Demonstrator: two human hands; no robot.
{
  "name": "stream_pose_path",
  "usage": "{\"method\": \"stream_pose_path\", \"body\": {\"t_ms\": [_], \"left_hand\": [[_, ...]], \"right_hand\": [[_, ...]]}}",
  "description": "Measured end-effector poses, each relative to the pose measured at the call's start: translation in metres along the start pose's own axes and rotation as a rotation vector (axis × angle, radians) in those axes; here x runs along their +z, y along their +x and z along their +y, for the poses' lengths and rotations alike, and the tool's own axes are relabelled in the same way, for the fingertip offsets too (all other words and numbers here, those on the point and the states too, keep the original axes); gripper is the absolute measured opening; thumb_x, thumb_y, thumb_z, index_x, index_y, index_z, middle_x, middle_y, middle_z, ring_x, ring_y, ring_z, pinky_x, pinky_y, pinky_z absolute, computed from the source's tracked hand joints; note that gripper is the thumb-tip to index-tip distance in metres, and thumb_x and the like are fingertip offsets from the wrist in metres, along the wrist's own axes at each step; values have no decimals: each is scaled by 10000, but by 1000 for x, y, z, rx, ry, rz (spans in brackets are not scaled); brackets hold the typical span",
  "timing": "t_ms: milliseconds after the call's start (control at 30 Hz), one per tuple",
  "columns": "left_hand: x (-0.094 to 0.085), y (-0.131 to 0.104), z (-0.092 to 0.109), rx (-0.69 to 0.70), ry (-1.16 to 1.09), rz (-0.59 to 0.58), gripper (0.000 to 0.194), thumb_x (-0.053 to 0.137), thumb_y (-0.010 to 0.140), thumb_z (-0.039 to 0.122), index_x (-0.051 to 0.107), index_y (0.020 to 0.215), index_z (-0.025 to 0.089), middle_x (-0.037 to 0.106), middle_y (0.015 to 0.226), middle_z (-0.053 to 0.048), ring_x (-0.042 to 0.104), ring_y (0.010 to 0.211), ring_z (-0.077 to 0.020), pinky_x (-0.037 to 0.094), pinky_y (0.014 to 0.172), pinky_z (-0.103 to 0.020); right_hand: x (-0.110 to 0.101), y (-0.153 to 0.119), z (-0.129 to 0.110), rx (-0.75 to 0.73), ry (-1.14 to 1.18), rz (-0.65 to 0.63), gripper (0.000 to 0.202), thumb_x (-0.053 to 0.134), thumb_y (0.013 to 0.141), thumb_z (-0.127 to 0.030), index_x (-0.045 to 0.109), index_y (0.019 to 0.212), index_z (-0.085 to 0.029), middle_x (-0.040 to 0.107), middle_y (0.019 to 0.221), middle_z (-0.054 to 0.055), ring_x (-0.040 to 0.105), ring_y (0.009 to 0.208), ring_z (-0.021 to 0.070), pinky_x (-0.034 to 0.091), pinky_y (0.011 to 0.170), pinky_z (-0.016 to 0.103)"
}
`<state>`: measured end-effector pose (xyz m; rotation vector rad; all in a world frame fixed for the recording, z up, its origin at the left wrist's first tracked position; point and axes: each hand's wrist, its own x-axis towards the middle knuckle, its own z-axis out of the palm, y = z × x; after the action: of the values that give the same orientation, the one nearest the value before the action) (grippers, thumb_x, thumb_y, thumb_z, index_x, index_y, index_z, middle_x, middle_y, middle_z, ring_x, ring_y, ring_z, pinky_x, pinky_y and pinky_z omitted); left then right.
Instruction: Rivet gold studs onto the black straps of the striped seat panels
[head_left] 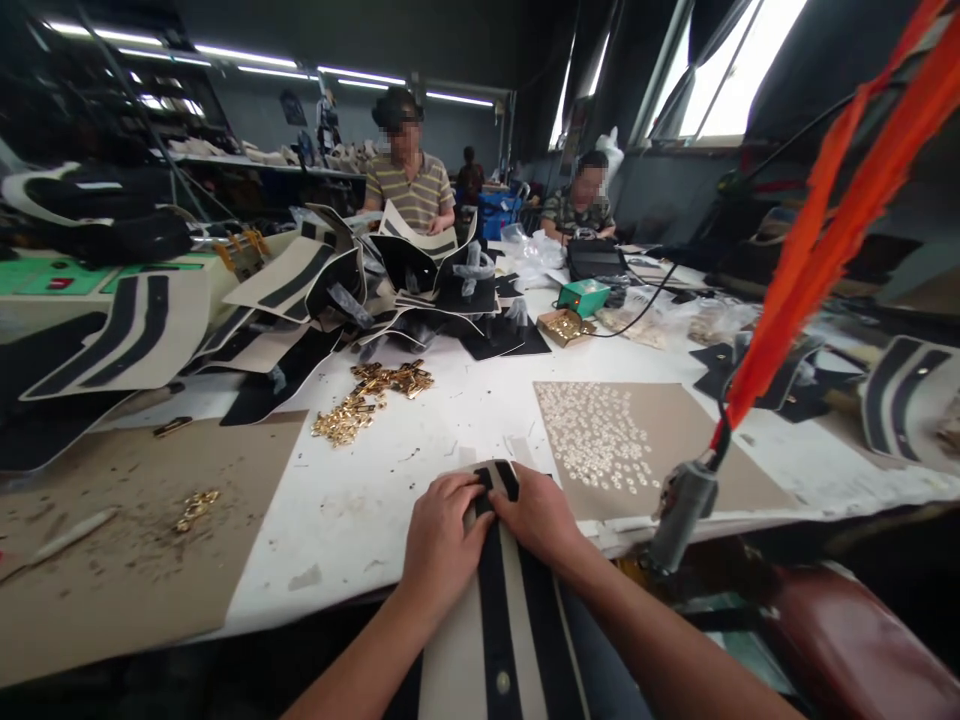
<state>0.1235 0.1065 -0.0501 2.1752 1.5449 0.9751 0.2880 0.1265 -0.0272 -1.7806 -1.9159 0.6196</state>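
Observation:
A cream panel with two black stripes (513, 600) lies over the front edge of the white table, its far end between my hands. My left hand (442, 530) rests on the panel's left side, fingers curled over its far end, the thumb on the near stripe. From the right, my right hand (538, 515) grips the same end, its thumb near the left thumb. A round metal piece (503, 683) sits low on the left stripe. Whatever is under my fingertips is hidden.
Gold hardware (345, 418) lies beyond on the white table (337, 530). Small rings (600, 430) cover a brown sheet at right. An orange strap (802, 270) holds a grey tool (684, 510). Striped panels (120, 335) pile up at left. Two people (409, 180) sit across; another is farther back.

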Motion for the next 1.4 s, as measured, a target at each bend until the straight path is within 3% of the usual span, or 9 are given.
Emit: {"method": "stream_pose_path", "body": {"t_ms": [100, 267, 400, 667, 900, 1033, 1200, 1300, 1400], "left_hand": [[2, -1, -5, -6, -29, 7, 223, 721, 876, 181, 726, 1096, 214, 725, 1249, -76, 630, 1207, -298, 499, 1060, -519], [3, -2, -9, -7, -62, 41, 200, 731, 871, 196, 715, 1068, 230, 725, 1249, -65, 632, 1202, -285, 491, 1063, -507], [6, -3, -11, 6, -71, 55, 207, 727, 874, 190, 702, 1077, 222, 724, 1241, -74, 633, 1189, -280, 487, 1059, -508], [10, -5, -15, -7, -108, 90, 269, 787, 824, 159, 695, 1060, 250, 730, 1228, -47, 641, 1181, -283, 490, 1044, -509], [2, -12, -4, -86, -144, 93, 315, 809, 755, 98, 705, 1013, 245, 742, 1193, -47, 647, 1176, -291, 482, 1039, -515], [2, -14, -1, -114, -169, 108, 318, 822, 737, 94, 707, 994, 241, 745, 1174, -43, 644, 1173, -287, 476, 1037, -506], [4, -14, -2, -113, -164, 99, 307, 831, 757, 128, 708, 1013, 242, 740, 1191, -38, 624, 1195, -286, 455, 1049, -499], [4, -14, -3, -119, -162, 97, 314, 845, 756, 147, 712, 1025, 240, 739, 1192, -36, 617, 1194, -283, 452, 1049, -491], [4, -15, -3, -118, -170, 95, 325, 851, 757, 152, 716, 1039, 239, 737, 1203, -36, 613, 1199, -278, 453, 1050, -485]], "right_hand": [[-15, -5, 20, -4, 76, 104, 319, 665, 899, -341, 707, 1174, -186, 754, 953, 55, 691, 832, 213, 498, 779, 301], [-50, -25, 91, 100, 15, 311, 340, 573, 926, -402, 715, 1130, -171, 700, 863, 40, 640, 737, 214, 495, 752, 338], [-64, -33, 126, 137, -66, 303, 339, 545, 915, -390, 724, 1082, -155, 703, 881, 71, 654, 826, 254, 484, 816, 376], [-66, -20, 145, 173, -154, 171, 216, 582, 873, -365, 752, 866, -231, 758, 859, 46, 689, 835, 227, 470, 777, 312], [-72, -19, 138, 144, -372, 102, 245, 543, 893, -367, 677, 734, -237, 713, 839, 87, 667, 797, 269, 370, 646, 333], [-78, -21, 129, 62, -354, 66, 245, 540, 898, -394, 697, 782, -246, 726, 887, 84, 686, 861, 262, 418, 685, 320], [-69, -21, 68, 95, 97, -104, 397, 541, 923, -581, 750, 943, -244, 719, 753, 30, 674, 734, 242, 481, 718, 338], [-47, -12, 21, 34, 227, -241, 361, 568, 914, -548, 738, 875, -232, 681, 707, 2, 629, 684, 213, 455, 663, 316], [-26, 0, -4, -44, 202, -307, 301, 573, 899, -474, 714, 798, -227, 669, 707, -5, 605, 702, 201, 419, 661, 309]]}}
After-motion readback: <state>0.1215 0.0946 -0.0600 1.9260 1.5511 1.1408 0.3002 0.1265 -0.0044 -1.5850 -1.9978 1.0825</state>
